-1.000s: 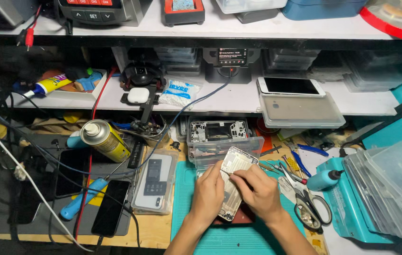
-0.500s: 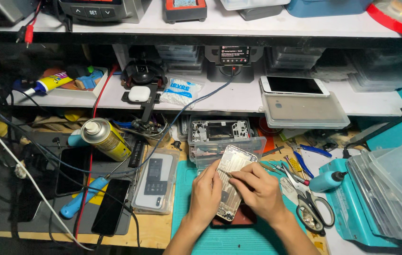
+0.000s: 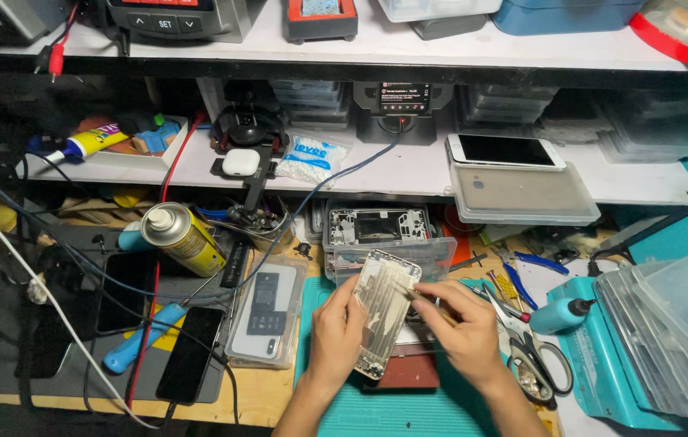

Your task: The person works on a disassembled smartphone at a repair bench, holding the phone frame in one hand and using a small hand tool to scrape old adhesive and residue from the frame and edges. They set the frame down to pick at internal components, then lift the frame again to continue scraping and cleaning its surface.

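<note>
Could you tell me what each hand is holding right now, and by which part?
The left hand grips the silver phone frame by its left long edge; the right hand pinches a thin tool, held near its middle.

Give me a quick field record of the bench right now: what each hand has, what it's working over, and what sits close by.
left hand: grips the left edge of a silver phone frame, held tilted
right hand: holds a thin tool against the frame's right edge
surface: teal mat on a wooden bench
right of hands: scissors, teal bottle
left of hands: clear phone case, two dark phones, yellow spray can
behind: clear parts box
shelf: white phone, white earbud case
</note>
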A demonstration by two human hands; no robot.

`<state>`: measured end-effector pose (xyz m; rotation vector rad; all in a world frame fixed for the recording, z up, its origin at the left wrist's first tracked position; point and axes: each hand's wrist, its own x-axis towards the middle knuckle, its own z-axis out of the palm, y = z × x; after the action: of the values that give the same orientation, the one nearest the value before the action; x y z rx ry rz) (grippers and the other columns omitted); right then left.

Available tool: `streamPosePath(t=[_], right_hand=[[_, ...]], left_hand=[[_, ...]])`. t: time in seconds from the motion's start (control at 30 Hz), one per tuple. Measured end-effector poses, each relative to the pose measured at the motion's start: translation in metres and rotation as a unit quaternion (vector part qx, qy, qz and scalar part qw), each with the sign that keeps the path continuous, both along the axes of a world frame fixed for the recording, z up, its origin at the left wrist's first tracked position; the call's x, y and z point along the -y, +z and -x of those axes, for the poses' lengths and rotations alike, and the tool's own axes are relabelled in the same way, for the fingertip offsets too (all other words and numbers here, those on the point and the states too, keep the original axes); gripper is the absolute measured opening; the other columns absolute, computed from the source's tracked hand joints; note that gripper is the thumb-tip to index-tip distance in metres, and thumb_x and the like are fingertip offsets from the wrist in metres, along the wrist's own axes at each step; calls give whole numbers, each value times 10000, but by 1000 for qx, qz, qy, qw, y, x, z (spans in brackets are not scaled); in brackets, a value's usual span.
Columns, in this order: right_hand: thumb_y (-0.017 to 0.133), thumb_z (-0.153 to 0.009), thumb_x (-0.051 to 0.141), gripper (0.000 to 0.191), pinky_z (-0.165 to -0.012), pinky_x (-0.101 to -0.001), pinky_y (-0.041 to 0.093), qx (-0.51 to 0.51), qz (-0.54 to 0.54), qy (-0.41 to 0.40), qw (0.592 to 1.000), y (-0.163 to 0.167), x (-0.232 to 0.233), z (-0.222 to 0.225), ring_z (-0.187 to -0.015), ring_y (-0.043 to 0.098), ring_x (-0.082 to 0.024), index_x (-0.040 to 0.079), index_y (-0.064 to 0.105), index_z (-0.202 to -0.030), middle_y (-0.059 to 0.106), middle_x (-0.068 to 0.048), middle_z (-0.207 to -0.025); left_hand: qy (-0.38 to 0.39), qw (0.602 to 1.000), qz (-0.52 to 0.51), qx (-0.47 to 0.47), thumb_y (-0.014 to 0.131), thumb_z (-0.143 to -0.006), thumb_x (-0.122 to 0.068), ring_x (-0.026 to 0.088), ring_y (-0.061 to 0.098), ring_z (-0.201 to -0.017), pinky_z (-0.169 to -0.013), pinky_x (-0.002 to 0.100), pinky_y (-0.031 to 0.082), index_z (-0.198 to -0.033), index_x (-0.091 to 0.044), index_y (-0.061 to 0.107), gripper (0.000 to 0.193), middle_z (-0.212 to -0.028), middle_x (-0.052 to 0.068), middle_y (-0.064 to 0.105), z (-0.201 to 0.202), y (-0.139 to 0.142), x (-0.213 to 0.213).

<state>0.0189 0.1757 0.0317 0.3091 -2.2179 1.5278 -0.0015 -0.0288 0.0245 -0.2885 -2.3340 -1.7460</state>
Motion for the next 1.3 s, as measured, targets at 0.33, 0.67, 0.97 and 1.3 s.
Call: streamPosePath(t=[0.33,0.67,0.97,1.3], right_hand=[[561,-961,59,305,-565,-283,537,298,217,137,920,-29,-51,16,-648,672,-155,-63,724,-1189,755,-133,-940],[658,-904,-3,394,-738,-326,561,295,316,169,886,-45,-43,14,-842,688,-202,-58,661,-1294,707,-133,-986],[618,-982,70,143,-825,-287,552,-4,-32,44,999,-23,-30,13,-916,701,-170,-32,709,-1023,731,-87,-1024],[555,-1001,128,179,-716,-281,583,166,-11,41,985,-21,-16,11,-748,734,-156,-21,645,-958,756,-63,-816]], left_hand=[[-6,982,-173,73,521,-1029,-82,77,637,-780,-672,251,525,-1327,46,630,342,-908,43,719,11,-52,24],[-52,946,-298,116,514,-1034,-75,77,648,-977,-854,229,517,-1341,56,616,349,-1113,53,716,16,-72,35],[-84,928,-349,104,479,-1059,-72,83,648,-925,-832,230,514,-1320,60,617,324,-1059,48,714,13,-68,41],[-96,920,-366,104,475,-1068,-61,82,640,-875,-787,232,512,-1318,62,619,313,-1003,51,708,9,-73,39]])
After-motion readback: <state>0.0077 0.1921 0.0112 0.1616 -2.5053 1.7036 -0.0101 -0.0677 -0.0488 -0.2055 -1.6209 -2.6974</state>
